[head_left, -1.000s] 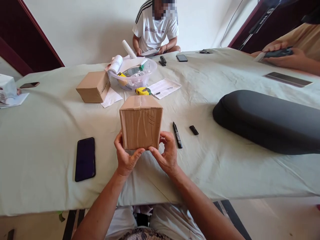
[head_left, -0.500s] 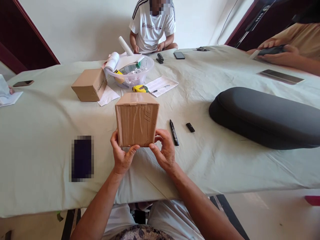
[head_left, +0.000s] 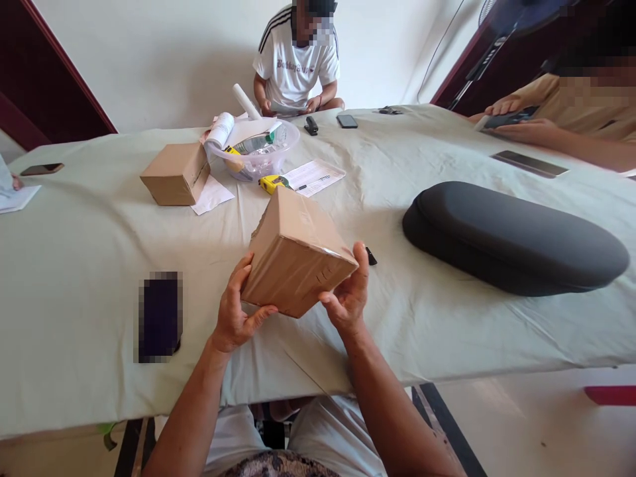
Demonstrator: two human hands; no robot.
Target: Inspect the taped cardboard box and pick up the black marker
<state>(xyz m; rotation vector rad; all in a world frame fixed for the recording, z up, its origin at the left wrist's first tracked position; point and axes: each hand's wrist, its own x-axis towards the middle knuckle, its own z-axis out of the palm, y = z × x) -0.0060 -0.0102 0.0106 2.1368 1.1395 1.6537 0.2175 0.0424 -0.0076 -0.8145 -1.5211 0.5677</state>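
I hold a taped brown cardboard box [head_left: 297,248] between both hands, tilted with one corner pointing down toward me, just above the cloth-covered table [head_left: 89,238]. My left hand [head_left: 233,311] grips its lower left edge, thumb under the bottom. My right hand [head_left: 348,295] grips the lower right corner, fingers up along the side. A small black cap [head_left: 370,256] shows just past my right fingers.
A dark phone [head_left: 159,317] lies left of my hands. A large black case [head_left: 511,235] lies to the right. Farther back are a second cardboard box [head_left: 173,173], a clear bowl of items [head_left: 258,149], a yellow tape measure [head_left: 272,183] and papers. Two other people sit at the far and right sides.
The box stood upright facing me before; now both hands have tipped and turned it, so a corner points down. My right hand has shifted up along its right side, covering the black marker.
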